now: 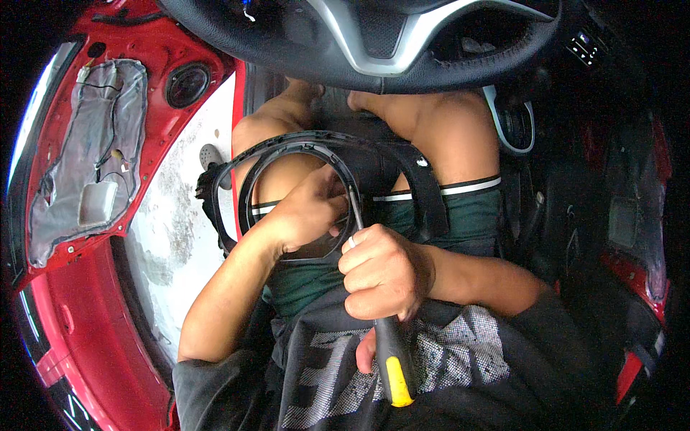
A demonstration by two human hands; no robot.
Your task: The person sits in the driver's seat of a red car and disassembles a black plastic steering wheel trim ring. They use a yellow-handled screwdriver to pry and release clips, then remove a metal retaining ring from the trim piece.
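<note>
Black plastic makes up the curved frame, which has one big round ring in it and is over the lap, on it or just above it; I cannot tell which. Its left end pokes out past the left edge of the lap. It looks light and a bit stiff, but thin, so it may bend, and a hard push could crack it. The smooth rim may be a little slippery. Good places to hold it would be the thick rim of the ring or the wide band near the lap's right side, not the small bits at the left end. The left hand is inside the ring, its fingers bent by the right part of the rim; I cannot tell if they pinch it. The right hand has its fingers wrapped tight round a screwdriver, with the metal rod pointing at that same rim. So I count one frame, one screwdriver and two hands. Farther out are one steering wheel past the lap's far edge, and, off to the left, one grey shoe and one red door with one round speaker.
</note>
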